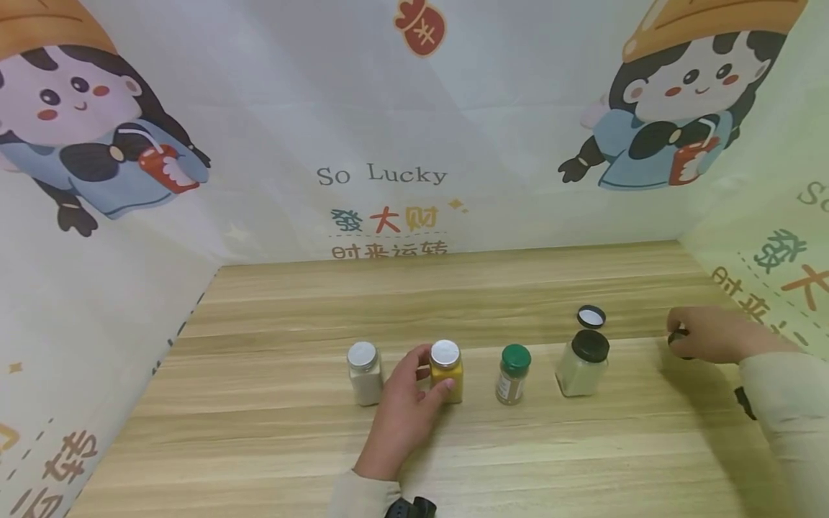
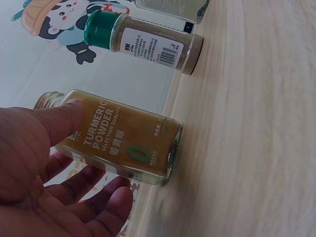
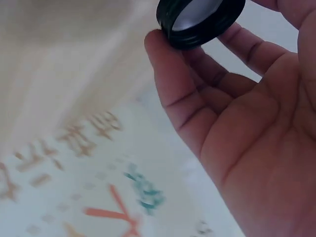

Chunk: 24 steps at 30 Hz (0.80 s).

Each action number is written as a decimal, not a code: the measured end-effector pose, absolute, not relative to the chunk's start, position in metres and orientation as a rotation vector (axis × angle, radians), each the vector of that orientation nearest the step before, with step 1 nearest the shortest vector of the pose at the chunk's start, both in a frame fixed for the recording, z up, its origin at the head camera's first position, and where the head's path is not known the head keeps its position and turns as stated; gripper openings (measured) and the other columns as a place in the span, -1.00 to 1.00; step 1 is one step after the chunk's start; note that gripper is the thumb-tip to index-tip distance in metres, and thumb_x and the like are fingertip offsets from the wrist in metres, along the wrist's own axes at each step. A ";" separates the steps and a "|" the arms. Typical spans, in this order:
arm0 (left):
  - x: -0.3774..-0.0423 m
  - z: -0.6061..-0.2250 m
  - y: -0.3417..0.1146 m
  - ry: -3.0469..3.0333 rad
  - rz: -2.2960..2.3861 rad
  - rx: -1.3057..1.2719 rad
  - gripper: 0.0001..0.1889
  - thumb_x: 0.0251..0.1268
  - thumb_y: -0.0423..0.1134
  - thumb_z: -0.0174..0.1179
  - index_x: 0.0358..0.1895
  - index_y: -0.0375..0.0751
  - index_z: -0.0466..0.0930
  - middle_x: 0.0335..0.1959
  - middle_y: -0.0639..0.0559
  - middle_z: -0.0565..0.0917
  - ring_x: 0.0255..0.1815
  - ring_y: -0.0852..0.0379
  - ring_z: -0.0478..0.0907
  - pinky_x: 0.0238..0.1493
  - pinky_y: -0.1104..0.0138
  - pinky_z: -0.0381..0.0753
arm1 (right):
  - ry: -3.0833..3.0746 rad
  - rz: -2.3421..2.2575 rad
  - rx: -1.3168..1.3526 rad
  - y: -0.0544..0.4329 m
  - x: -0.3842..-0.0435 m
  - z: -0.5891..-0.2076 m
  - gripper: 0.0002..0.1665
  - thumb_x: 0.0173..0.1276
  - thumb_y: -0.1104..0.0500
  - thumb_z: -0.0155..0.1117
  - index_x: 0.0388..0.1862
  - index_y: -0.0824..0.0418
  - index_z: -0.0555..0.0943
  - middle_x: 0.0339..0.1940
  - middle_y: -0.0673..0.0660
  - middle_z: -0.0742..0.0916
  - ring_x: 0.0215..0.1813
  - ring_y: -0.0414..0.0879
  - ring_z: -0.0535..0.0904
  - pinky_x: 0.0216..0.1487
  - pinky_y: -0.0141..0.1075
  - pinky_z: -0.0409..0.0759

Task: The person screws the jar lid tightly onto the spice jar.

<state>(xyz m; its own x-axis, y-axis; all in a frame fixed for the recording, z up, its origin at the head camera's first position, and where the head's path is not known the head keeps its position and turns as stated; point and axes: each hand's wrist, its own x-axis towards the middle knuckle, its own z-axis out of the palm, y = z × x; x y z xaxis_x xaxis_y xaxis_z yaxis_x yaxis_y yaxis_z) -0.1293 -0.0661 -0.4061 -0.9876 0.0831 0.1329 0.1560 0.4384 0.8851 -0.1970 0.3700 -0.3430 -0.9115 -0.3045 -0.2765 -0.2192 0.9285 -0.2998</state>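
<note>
My left hand [image 1: 404, 414] grips a glass jar of turmeric powder [image 2: 126, 136], thumb across its front and fingers behind. The jar stands upright on the table, its threaded neck bare and a whitish top [image 1: 445, 352] over its mouth. Off to the right, my right hand [image 1: 712, 337] pinches a black lid [image 3: 200, 24] by its rim, with its pale inside showing in the right wrist view. Just left of my left hand is a jar of off-white powder [image 1: 366, 381] with a whitish top. A green-capped spice bottle [image 1: 514, 378] stands to the right of the turmeric jar.
Farther right stands a square glass jar [image 1: 578, 373] with a black lid. Behind it a loose black lid [image 1: 591, 316] lies with its white inside up. Printed cloth walls [image 1: 272, 144] border the wooden table [image 1: 259, 446] at the back and both sides.
</note>
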 end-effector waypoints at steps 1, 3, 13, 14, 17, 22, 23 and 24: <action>-0.129 -0.406 -0.066 -2.604 -1.616 -0.216 -0.47 0.32 -0.26 0.32 0.32 -0.23 0.42 0.21 -0.18 0.54 0.20 -0.18 0.51 0.06 0.00 0.59 | 2.774 -0.370 -0.400 0.368 -0.198 -0.338 -0.73 0.35 0.24 0.20 -0.08 0.42 0.51 -0.38 0.05 0.62 -0.43 -0.07 0.40 -0.43 -0.20 0.38; -0.129 -0.406 -0.067 -2.604 -1.617 -0.215 -0.47 0.32 -0.26 0.32 0.32 -0.23 0.41 0.22 -0.18 0.53 0.20 -0.19 0.51 0.07 0.00 0.59 | 2.795 -0.362 -0.427 0.363 -0.199 -0.327 -0.78 0.37 0.25 0.20 -0.09 0.38 0.52 -0.38 0.02 0.61 -0.43 -0.08 0.40 -0.43 -0.21 0.38; -0.130 -0.406 -0.066 -2.604 -1.633 -0.209 -0.48 0.33 -0.25 0.31 0.32 -0.20 0.41 0.22 -0.15 0.53 0.20 -0.15 0.51 0.07 0.01 0.59 | 2.989 -0.126 -0.607 0.322 -0.202 -0.264 -0.84 0.25 0.29 0.35 -0.22 0.28 0.58 -0.41 -0.01 0.59 -0.37 -0.09 0.44 -0.33 -0.15 0.48; -0.130 -0.406 -0.066 -2.603 -1.633 -0.211 -0.48 0.33 -0.25 0.32 0.32 -0.20 0.42 0.22 -0.15 0.53 0.20 -0.15 0.51 0.07 0.01 0.59 | 2.999 -0.113 -0.631 0.318 -0.202 -0.258 -0.84 0.24 0.30 0.36 -0.22 0.28 0.58 -0.40 -0.01 0.58 -0.36 -0.09 0.44 -0.33 -0.15 0.48; -0.130 -0.406 -0.066 -2.601 -1.631 -0.217 -0.48 0.33 -0.24 0.32 0.31 -0.20 0.42 0.22 -0.16 0.53 0.20 -0.17 0.51 0.06 -0.01 0.59 | 3.026 -0.072 -0.701 0.305 -0.201 -0.243 -0.80 0.21 0.30 0.37 -0.20 0.27 0.58 -0.39 0.00 0.58 -0.35 -0.09 0.45 -0.33 -0.17 0.47; -0.129 -0.407 -0.066 -2.607 -1.623 -0.210 -0.48 0.32 -0.25 0.32 0.31 -0.21 0.42 0.21 -0.16 0.53 0.20 -0.17 0.51 0.06 -0.01 0.59 | 3.041 -0.066 -0.785 0.281 -0.194 -0.228 -0.76 0.21 0.28 0.36 -0.14 0.21 0.58 -0.35 -0.01 0.57 -0.32 -0.10 0.44 -0.30 -0.17 0.46; -0.130 -0.406 -0.066 -2.608 -1.623 -0.207 -0.48 0.32 -0.25 0.32 0.31 -0.21 0.42 0.21 -0.16 0.54 0.20 -0.17 0.51 0.07 -0.01 0.59 | 3.042 -0.069 -0.808 0.276 -0.193 -0.226 -0.76 0.21 0.28 0.36 -0.13 0.20 0.58 -0.34 -0.02 0.57 -0.31 -0.10 0.45 -0.29 -0.16 0.46; -0.130 -0.406 -0.066 -2.609 -1.624 -0.204 -0.48 0.33 -0.24 0.32 0.31 -0.21 0.42 0.21 -0.16 0.54 0.20 -0.17 0.51 0.07 -0.01 0.59 | 3.040 -0.071 -0.824 0.271 -0.191 -0.225 -0.75 0.22 0.27 0.35 -0.11 0.20 0.59 -0.33 -0.02 0.58 -0.31 -0.10 0.45 -0.28 -0.16 0.47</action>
